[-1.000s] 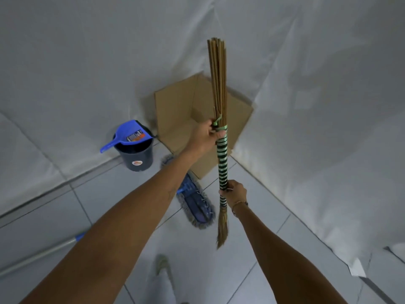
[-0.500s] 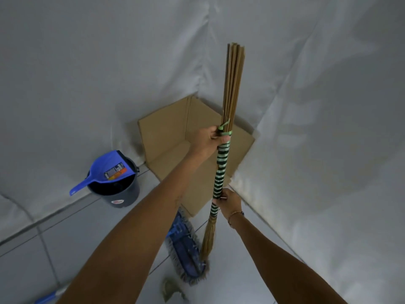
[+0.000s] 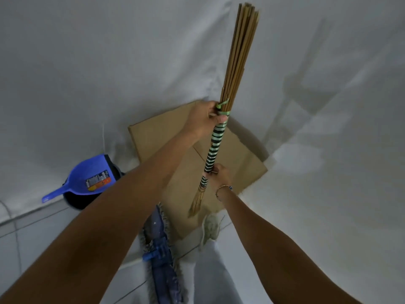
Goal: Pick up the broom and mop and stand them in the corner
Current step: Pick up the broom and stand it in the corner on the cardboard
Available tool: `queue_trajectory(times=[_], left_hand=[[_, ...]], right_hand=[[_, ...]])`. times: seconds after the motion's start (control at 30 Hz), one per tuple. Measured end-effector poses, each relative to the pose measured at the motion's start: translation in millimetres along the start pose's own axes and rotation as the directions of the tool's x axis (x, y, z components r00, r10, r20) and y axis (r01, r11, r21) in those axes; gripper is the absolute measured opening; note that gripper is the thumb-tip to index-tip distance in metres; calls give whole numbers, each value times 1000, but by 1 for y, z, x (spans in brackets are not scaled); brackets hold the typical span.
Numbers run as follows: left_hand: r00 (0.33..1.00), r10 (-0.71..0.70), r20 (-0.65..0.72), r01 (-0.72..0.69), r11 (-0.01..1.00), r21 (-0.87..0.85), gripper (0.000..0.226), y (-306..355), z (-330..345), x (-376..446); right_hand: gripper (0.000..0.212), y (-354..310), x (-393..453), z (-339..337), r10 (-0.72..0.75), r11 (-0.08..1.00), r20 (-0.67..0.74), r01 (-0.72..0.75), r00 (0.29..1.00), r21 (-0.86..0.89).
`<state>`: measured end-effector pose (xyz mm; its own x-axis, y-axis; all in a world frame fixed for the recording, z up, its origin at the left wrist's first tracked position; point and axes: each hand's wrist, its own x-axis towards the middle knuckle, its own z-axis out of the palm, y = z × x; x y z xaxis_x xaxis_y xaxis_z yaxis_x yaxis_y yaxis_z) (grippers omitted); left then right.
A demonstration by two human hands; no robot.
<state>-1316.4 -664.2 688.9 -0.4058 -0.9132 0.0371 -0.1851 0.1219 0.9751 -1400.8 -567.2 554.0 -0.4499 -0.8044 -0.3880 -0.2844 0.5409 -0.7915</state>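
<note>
Left hand point(image 3: 202, 119), right hand point(image 3: 220, 175) gripping broom point(image 3: 215, 143).

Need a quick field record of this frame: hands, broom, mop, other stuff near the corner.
left hand: gripping broom at the green tie
right hand: gripping lower end of the striped wrap
broom: held off the floor, tilted, in front of the corner
mop: lying on the floor tiles, untouched
cardboard: in the corner, behind the broom
bucket: at left wall, blue dustpan on top
</note>
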Motion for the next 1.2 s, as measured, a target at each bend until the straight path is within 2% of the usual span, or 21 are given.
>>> queue_trajectory(times=[0.1, 0.2, 0.3, 0.37, 0.4, 0.47, 0.53, 0.6, 0.87, 1.0, 1.2], left_hand=[[998, -47, -36, 47, 999, 14, 36, -30, 10, 74], [990, -93, -108, 107, 985, 135, 24, -70, 19, 164], [982, -139, -130, 155, 981, 119, 16, -114, 24, 232], [969, -190, -156, 212, 967, 141, 21, -146, 28, 272], [963, -210, -172, 233, 963, 133, 25, -160, 29, 286], [943, -272, -190, 277, 961, -2, 31, -187, 30, 305], [922, -325, -212, 303, 944, -130, 35, -206, 30, 315], [906, -346, -242, 308, 934, -184, 36, -227, 27, 323], [890, -368, -269, 312, 922, -230, 40, -282, 32, 375], [889, -363, -280, 316, 928, -200, 42, -307, 45, 399], [904, -379, -198, 379, 924, -41, 45, -334, 57, 404]], right_hand=[[31, -7, 84, -2, 0, 999, 61, 3, 998, -48], [33, -12, 195, 4, 23, 997, 158, -10, 987, -83], [31, -10, 279, 15, 29, 995, 181, -11, 983, -99], [31, 0, 332, 31, 38, 995, 200, -17, 979, -102], [31, 5, 353, 38, 45, 995, 205, -24, 978, -102], [31, 13, 388, 53, 45, 995, 207, -26, 977, -93], [34, 19, 412, 68, 50, 996, 190, -36, 981, -77], [37, 23, 430, 80, 67, 998, 172, -63, 983, -28], [36, 37, 509, 129, 98, 995, 143, -93, 985, -43], [36, 43, 551, 144, 98, 993, 169, -84, 981, -88], [33, 26, 571, 135, 78, 991, 230, -50, 970, -123]])
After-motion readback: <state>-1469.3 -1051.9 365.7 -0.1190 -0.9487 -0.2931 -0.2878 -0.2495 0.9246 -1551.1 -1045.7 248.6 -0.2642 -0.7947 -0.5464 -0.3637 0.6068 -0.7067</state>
